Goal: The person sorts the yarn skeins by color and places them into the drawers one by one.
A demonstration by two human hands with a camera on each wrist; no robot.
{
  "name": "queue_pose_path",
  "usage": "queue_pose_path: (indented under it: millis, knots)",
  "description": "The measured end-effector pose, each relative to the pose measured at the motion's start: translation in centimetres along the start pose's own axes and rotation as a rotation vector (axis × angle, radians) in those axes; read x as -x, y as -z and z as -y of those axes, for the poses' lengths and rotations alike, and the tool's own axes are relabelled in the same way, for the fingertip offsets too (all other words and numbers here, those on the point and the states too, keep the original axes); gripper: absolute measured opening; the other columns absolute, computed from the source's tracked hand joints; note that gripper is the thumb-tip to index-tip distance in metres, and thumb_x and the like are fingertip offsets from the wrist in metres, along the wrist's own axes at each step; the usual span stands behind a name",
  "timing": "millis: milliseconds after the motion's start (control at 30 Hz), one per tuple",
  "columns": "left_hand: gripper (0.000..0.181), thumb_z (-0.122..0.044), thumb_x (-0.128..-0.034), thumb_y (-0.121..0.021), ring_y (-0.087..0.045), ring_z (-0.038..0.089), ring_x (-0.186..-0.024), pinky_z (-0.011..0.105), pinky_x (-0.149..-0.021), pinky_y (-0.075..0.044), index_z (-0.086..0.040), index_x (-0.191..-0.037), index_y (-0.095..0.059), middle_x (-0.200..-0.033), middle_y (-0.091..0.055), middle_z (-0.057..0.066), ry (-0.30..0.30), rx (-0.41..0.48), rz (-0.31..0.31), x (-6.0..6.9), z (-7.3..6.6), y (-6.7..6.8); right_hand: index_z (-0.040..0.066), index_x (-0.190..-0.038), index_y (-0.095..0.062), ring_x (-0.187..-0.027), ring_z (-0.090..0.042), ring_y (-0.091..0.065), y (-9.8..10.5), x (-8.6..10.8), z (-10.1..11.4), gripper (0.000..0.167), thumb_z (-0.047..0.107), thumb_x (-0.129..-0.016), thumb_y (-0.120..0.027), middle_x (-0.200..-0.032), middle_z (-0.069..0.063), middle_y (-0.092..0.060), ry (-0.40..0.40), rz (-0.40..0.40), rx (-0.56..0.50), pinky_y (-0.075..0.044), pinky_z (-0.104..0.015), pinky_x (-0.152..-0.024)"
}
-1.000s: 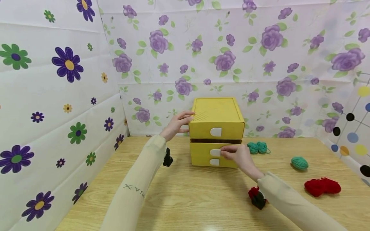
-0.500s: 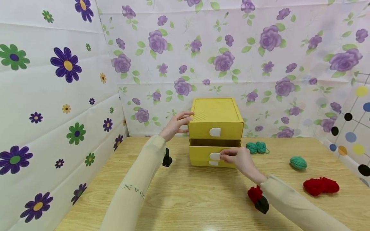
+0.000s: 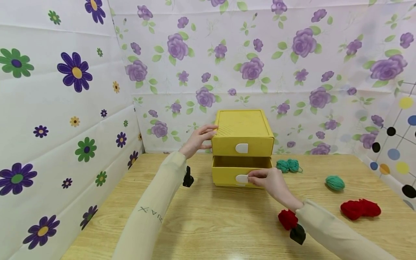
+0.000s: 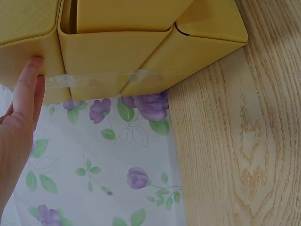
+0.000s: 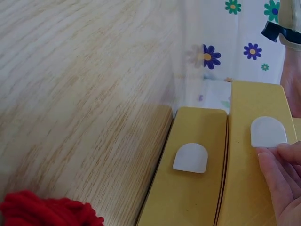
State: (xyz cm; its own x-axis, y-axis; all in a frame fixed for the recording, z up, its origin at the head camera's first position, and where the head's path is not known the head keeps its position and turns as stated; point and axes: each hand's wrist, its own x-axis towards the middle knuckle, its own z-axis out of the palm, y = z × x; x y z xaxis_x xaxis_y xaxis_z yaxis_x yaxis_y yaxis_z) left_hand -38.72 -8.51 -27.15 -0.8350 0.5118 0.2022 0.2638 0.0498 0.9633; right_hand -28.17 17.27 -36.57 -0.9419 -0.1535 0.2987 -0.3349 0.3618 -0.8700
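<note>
One yellow cabinet (image 3: 243,122) stands near the back edge of the tabletop (image 3: 201,224). Your right hand (image 3: 272,180) pinches its jutting middle drawer's (image 3: 225,175) handle (image 3: 242,178); your left hand (image 3: 196,140), spread, touches its side. Overpulling could drop the drawer.

Forward-down head view, close wrist views, yellow drawers (image 3: 227,142) shared

left sleeve (image 3: 156,196) | dark lettering (image 3: 154,212) | letter X (image 3: 143,209) legible, rest unclear
</note>
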Motion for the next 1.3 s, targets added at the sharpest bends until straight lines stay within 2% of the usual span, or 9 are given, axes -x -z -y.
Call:
queue_pose_path:
  millis: [267, 633, 800, 1067, 1200, 1300]
  knots:
    - [0.043, -0.019, -0.0959, -0.048, -0.042, 0.026, -0.114, 0.046, -0.085, -0.042, -0.004, -0.135, -0.04, -0.13, -0.039, 0.013, -0.003, 0.002, 0.005, 0.0, 0.1, 0.1, 0.0, -0.088, -0.071, -0.075, -0.019, -0.063, -0.1, 0.4, 0.1, 0.01, 0.006, -0.081, -0.068, -0.083, -0.008, -0.067, 0.045, -0.009, 0.04, -0.051, -0.028, -0.064]
    - [0.043, -0.019, -0.0963, -0.047, -0.042, 0.026, -0.114, 0.046, -0.085, -0.042, -0.003, -0.136, -0.04, -0.13, -0.038, 0.013, -0.007, -0.004, 0.013, 0.0, 0.1, 0.1, 0.002, -0.088, -0.072, -0.075, -0.016, -0.062, -0.1, 0.9, 0.3, 0.011, 0.01, -0.081, -0.068, -0.083, -0.006, -0.067, 0.042, -0.006, 0.072, -0.05, -0.026, -0.064]
    - [0.043, -0.02, -0.0957, -0.048, -0.042, 0.026, -0.114, 0.046, -0.085, -0.042, -0.004, -0.135, -0.041, -0.13, -0.039, 0.013, -0.015, 0.0, 0.008, -0.3, 0.5, 0.2, 0.003, -0.088, -0.072, -0.074, -0.016, -0.062, -0.1, 1.2, 0.6, 0.011, 0.012, -0.081, -0.069, -0.082, -0.005, -0.067, 0.055, -0.009, 0.084, -0.05, -0.026, -0.064]
    - [0.04, -0.026, -0.0944, -0.051, -0.044, 0.023, -0.111, 0.043, -0.081, -0.045, -0.012, -0.131, -0.048, -0.127, -0.042, 0.008, -0.028, -0.015, -0.028, -1.6, 2.2, 0.8, 0.003, -0.088, -0.072, -0.074, -0.017, -0.062, -0.1, 1.5, 0.7, 0.012, 0.012, -0.081, -0.069, -0.084, -0.006, -0.067, 0.05, -0.004, 0.059, -0.05, -0.026, -0.064]
    - [0.038, -0.026, -0.0943, -0.051, -0.044, 0.023, -0.111, 0.043, -0.081, -0.045, -0.013, -0.13, -0.049, -0.126, -0.043, 0.008, -0.026, -0.013, -0.03, -1.6, 2.3, 0.8, 0.001, -0.089, -0.071, -0.075, -0.02, -0.063, -0.1, 1.5, 0.5, 0.011, 0.007, -0.081, -0.068, -0.085, -0.008, -0.066, 0.047, 0.003, 0.021, -0.051, -0.027, -0.064]
    - [0.039, -0.025, -0.0947, -0.051, -0.044, 0.023, -0.112, 0.043, -0.082, -0.044, -0.011, -0.131, -0.047, -0.127, -0.042, 0.008, -0.018, -0.005, -0.019, -1.2, 1.8, 0.7, -0.001, -0.09, -0.071, -0.076, -0.022, -0.063, -0.2, 1.5, 0.4, 0.011, 0.004, -0.081, -0.068, -0.085, -0.01, -0.066, 0.038, 0.008, -0.009, -0.051, -0.028, -0.064]
